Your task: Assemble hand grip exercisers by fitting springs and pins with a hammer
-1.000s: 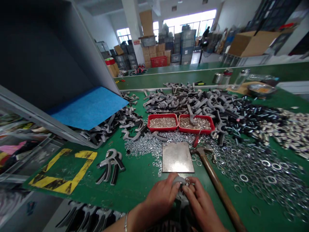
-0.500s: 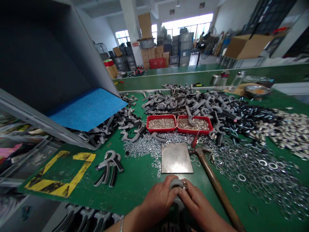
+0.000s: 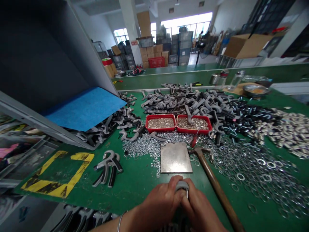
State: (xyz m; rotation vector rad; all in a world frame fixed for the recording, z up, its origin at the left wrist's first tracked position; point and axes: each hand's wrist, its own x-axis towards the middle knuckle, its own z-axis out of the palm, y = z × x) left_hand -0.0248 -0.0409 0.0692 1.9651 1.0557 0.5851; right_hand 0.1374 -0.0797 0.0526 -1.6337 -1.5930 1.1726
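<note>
I have left hand (image 3: 161, 198) and right hand (image 3: 198, 203) pinching the grey hand-grip exerciser (image 3: 182, 184) between their fingers, coil spring (image 3: 187, 194) beside the right ones, and would press evenly, skin clear of coils.

No text is legible, even on the red sign (image 3: 134, 43) on the pillar (image 3: 130, 21).

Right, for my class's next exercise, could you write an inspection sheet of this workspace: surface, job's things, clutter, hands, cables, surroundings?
Surface: green bench, yellow-black tape marking a square at left.
Job's things: grey piece, held; spring showing beside it.
Clutter: plate ahead of the hands; hammer to its right; loose rings; two red trays of small parts.
Hands: left hand and right hand together on the grey piece.
Cables: nothing seen.
Surroundings: open carton, stacked crates, windows.
</note>
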